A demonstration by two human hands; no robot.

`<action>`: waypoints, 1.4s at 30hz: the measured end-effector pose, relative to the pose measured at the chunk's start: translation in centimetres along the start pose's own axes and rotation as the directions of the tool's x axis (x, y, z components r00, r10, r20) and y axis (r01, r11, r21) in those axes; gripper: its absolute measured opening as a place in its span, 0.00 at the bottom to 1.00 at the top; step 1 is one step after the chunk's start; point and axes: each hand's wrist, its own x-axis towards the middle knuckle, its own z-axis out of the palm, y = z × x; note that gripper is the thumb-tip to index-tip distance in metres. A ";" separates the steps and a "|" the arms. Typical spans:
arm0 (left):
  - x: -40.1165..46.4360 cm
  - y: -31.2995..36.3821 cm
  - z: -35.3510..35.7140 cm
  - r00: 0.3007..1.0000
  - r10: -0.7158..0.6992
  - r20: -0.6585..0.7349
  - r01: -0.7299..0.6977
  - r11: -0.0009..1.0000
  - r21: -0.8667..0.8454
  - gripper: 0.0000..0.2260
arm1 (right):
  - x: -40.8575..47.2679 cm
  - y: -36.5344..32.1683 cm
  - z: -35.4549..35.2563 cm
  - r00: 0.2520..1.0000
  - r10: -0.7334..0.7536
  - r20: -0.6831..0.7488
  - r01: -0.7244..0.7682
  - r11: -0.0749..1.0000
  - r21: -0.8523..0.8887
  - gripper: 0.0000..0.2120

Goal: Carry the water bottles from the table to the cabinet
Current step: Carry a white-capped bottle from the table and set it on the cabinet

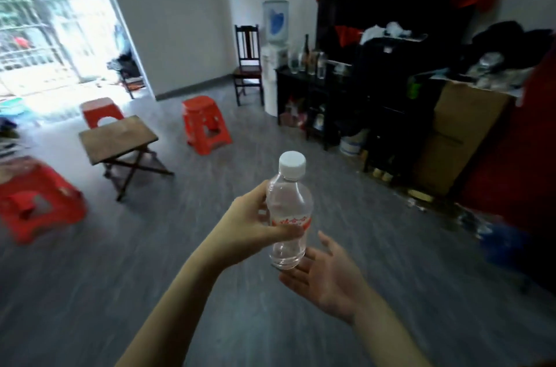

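A clear water bottle [289, 210] with a white cap and a red label stands upright in mid-air at the frame's centre. My left hand [255, 222] grips it around the middle, thumb across the label. My right hand [326, 273] lies palm-up with straight fingers just under and beside the bottle's base. The small wooden folding table [117, 136] stands at the left with a bare top. The black cabinet [310, 86] is against the far wall on the right, with several bottles and glasses [313, 61] on its top.
Red plastic stools [206, 126] [36, 201] [100, 110] stand around the table. A dark wooden chair [248, 62] and a water dispenser [273, 65] sit left of the cabinet. Cardboard boxes [460, 132] and clutter fill the right side. Grey floor lies between me and the cabinet.
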 end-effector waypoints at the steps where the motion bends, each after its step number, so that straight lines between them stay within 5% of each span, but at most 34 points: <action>1: 0.0 -0.2 -0.7 1.000 -0.007 -0.025 0.008 1.000 0.007 0.25 | 0.5 0.0 0.7 1.000 0.015 0.017 -0.015 1.000 -0.007 0.31; 10: 2.8 -2.9 -5.5 0.989 -0.010 -0.151 0.010 1.000 0.000 0.27 | 6.0 -1.8 4.9 0.995 0.069 0.075 -0.064 0.995 -0.071 0.30; 26: 18.3 -8.7 -18.5 0.982 0.092 -0.163 -0.092 0.996 0.007 0.25 | 21.5 -11.4 16.3 0.999 -0.031 0.032 0.034 0.994 -0.104 0.31; 42: 39.7 -13.8 -20.6 0.964 0.050 -0.263 -0.072 0.995 -0.074 0.26 | 38.5 -26.5 16.0 0.998 -0.041 0.038 0.042 0.999 -0.018 0.32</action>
